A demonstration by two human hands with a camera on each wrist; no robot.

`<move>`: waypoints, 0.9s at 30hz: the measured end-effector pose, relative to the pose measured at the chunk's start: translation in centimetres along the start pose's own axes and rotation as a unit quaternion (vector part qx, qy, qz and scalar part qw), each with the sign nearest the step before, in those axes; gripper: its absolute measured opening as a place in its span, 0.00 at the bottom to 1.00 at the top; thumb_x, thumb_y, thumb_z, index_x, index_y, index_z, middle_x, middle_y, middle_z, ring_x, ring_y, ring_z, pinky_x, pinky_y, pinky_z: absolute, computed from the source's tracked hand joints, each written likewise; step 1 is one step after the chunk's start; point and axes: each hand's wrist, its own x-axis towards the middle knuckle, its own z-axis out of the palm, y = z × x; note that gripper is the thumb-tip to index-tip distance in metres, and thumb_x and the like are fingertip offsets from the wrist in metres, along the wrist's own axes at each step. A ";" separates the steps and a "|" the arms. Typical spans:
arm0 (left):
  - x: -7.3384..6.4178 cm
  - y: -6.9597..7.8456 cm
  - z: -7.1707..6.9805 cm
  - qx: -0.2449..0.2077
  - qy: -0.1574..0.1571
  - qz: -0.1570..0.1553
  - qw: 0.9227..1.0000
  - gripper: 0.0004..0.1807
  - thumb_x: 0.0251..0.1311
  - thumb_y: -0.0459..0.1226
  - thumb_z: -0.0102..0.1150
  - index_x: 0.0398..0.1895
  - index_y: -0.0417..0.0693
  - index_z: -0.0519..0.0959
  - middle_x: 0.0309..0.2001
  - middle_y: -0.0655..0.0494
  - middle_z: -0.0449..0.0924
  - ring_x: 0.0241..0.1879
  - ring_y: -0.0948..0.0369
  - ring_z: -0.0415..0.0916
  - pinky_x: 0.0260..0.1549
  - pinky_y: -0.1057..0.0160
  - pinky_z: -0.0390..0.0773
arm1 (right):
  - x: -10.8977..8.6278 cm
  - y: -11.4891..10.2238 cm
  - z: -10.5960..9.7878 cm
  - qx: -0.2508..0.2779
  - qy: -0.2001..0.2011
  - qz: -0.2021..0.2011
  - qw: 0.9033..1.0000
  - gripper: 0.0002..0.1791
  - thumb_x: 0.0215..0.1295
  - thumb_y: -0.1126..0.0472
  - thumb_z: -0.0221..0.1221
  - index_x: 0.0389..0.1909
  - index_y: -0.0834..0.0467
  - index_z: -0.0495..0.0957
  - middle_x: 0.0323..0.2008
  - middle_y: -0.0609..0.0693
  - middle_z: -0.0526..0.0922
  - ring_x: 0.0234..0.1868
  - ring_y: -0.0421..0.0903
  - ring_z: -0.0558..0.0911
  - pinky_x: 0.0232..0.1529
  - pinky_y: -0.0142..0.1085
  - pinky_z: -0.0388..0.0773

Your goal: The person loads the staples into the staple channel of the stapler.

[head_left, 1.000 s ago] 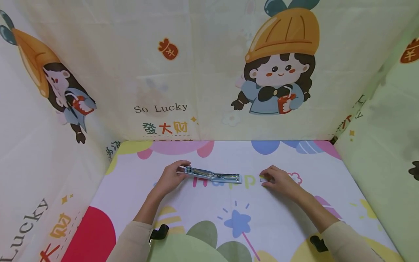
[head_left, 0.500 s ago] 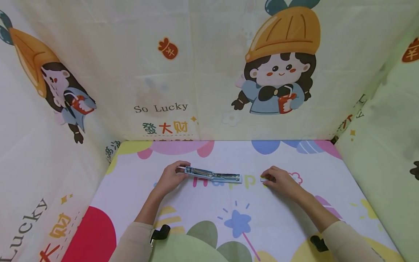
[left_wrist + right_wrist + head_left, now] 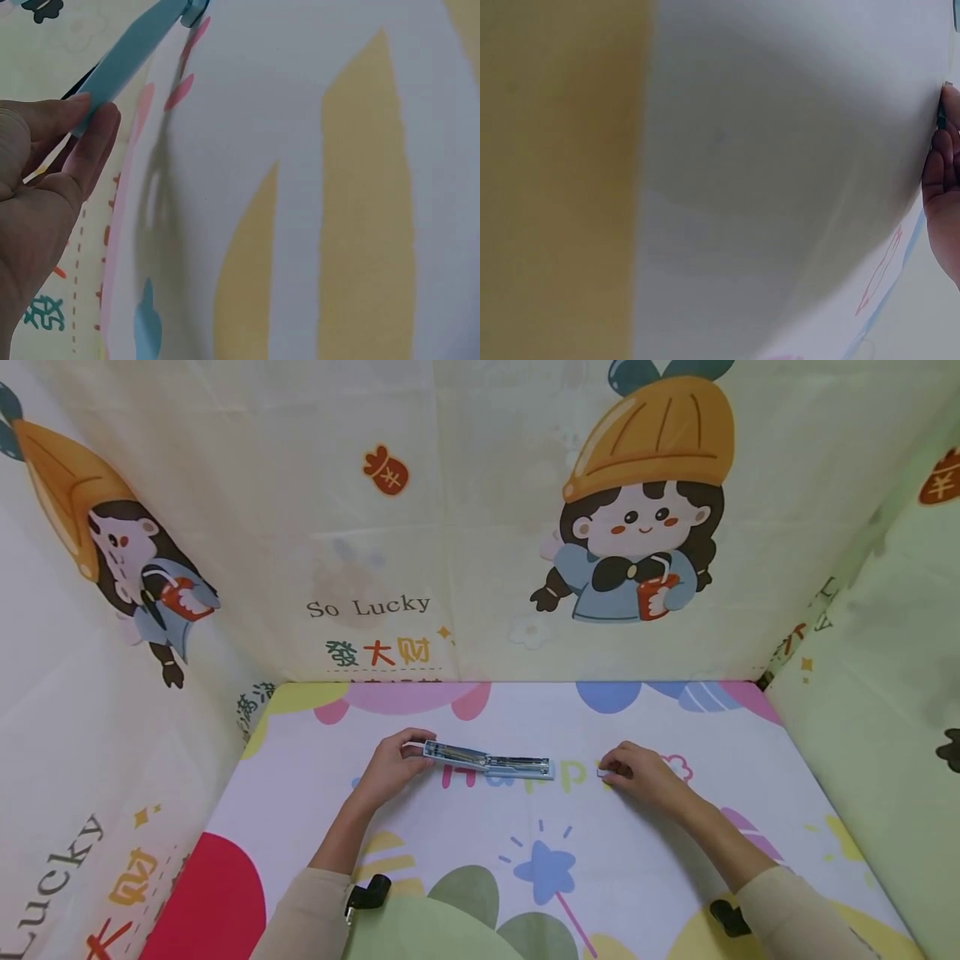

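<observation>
In the head view, a light blue stapler lies opened out at its hinge, with metal parts showing inside both long halves. My left hand pinches its left end between thumb and fingers, and that half tilts up off the table. The left wrist view shows the smooth blue outside of this half above its shadow. To the right, apart from the stapler, my right hand pinches a small pale piece near the tabletop. Fingers mostly hide that piece, so its kind is unclear.
A printed cloth with coloured shapes covers the tabletop. Cream cloth walls with cartoon figures enclose the back and both sides. Black wrist mounts sit by the sleeves.
The small piece shows less beyond my right fingertips than a second ago, and those fingers have drawn slightly closer together. My left hand and the stapler stay almost still.
</observation>
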 end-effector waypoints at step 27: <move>-0.1 0.5 -0.1 0.009 -0.003 0.004 1.000 0.22 0.63 0.25 0.65 0.61 0.38 0.79 0.61 0.41 0.78 0.50 0.53 0.82 0.43 0.69 0.84 | 1.8 -2.1 -1.0 0.019 0.014 -0.023 0.999 0.09 0.57 0.68 0.73 0.38 0.57 0.86 0.34 0.43 0.82 0.35 0.38 0.76 0.39 0.31 0.78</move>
